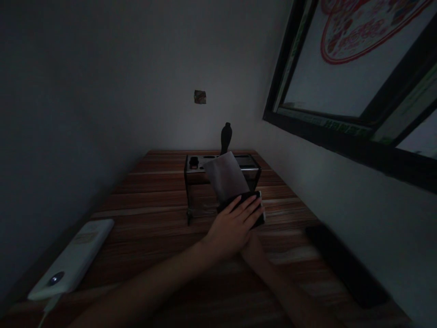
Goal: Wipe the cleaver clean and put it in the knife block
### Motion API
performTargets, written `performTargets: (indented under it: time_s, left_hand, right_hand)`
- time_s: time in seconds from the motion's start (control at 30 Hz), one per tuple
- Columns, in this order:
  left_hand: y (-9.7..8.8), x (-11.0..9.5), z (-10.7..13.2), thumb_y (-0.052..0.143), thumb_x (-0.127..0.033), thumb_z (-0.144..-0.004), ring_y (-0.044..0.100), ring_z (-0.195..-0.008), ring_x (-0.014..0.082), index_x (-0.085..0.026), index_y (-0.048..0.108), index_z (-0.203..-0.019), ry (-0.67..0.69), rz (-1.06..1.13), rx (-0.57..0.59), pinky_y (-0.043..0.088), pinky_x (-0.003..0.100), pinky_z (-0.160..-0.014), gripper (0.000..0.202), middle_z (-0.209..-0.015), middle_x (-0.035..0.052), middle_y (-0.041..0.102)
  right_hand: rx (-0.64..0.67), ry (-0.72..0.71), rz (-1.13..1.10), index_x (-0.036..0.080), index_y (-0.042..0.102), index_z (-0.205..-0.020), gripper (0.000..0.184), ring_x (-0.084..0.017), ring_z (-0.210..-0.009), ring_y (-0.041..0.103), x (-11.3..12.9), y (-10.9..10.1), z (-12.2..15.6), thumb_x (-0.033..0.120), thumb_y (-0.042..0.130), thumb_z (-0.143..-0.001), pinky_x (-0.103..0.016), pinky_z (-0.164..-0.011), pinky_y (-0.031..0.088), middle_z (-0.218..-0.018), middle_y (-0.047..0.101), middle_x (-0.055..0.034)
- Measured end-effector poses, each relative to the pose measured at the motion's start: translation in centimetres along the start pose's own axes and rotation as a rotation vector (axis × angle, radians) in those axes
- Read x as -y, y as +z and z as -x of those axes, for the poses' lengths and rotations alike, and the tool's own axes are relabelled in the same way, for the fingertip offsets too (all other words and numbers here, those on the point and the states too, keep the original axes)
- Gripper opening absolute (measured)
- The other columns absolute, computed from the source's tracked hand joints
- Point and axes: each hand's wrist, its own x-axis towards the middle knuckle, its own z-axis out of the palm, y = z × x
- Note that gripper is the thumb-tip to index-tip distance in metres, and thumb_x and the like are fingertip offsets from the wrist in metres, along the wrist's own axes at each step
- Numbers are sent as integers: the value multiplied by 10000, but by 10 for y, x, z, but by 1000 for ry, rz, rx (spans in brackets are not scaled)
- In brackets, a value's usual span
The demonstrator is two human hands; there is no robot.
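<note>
A broad grey rectangular blade [228,177], like a cleaver's, tilts up to the left in front of a knife rack [205,161]. Its lower part is covered by a black cloth or pad [257,221] with a pale right edge. My left hand [235,223] is closed over this black piece, fingers side by side across its front. Beneath it is my right hand [251,246], mostly hidden by the left; its fingers do not show. Any handle of the blade is out of sight. A black knife handle [226,136] rises from behind the blade, at the rack.
The wood-patterned table [153,237] meets walls at the back and sides. At left lies a white power-bank-like device [75,255] with a cable [48,312]. A long dark flat object [344,264] lies by the right wall, below a dark-framed window [327,123].
</note>
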Motion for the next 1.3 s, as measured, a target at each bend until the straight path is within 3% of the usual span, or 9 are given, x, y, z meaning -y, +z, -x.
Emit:
performTargets:
  time_s: [0.07,0.17,0.27,0.63,0.9,1.07,1.3]
  left_hand:
    - [-5,7,-1,428,-341,-897,167,-1395,171,-188,290,-1409,-23,-13,-19,197,381,-1128,551,-1507,27,245]
    - [-14,22,-4,413,-323,-906,189,-1390,181,-193,297,-1407,-73,-15,-62,200,398,-1127,530,-1502,27,261]
    - [-25,38,-5,424,-288,-902,194,-1389,189,-204,299,-1407,-158,-24,-106,181,420,-1133,527,-1499,26,268]
    - [-49,69,-3,399,-216,-898,177,-1394,204,-178,279,-1415,-354,-52,-212,141,452,-1139,532,-1501,46,257]
    - [-47,69,-2,390,-215,-901,167,-1396,214,-151,264,-1419,-376,-50,-241,135,466,-1137,537,-1503,72,247]
    - [-45,66,-2,387,-224,-904,161,-1398,217,-140,267,-1417,-372,-56,-217,130,471,-1138,534,-1507,70,232]
    - [-35,52,-4,383,-234,-902,161,-1398,214,-142,257,-1422,-339,-61,-177,136,459,-1138,543,-1511,56,219]
  right_hand:
    - [50,-13,-42,160,655,-894,198,-263,-811,660,2,-17,6,203,481,-811,-328,-615,512,-843,711,-117]
    - [60,-9,-84,140,615,-956,232,-251,-807,654,10,-28,7,256,541,-770,-342,-680,509,-906,705,-115]
    - [77,-5,-49,134,576,-1051,297,-225,-769,639,16,-26,5,282,523,-798,-330,-690,490,-895,694,-107]
    - [107,-6,50,142,606,-976,264,-182,-624,606,18,-27,6,336,501,-830,-252,-566,436,-718,662,-60]
    - [93,-14,43,143,619,-935,240,-170,-571,578,19,-26,7,320,500,-823,-243,-528,415,-680,650,-52]
    - [101,-2,59,138,610,-980,265,-187,-637,604,18,-25,7,324,507,-823,-253,-565,433,-740,670,-69]
    - [99,20,68,130,613,-955,284,-194,-598,592,16,-24,7,357,500,-828,-271,-556,436,-687,657,-64]
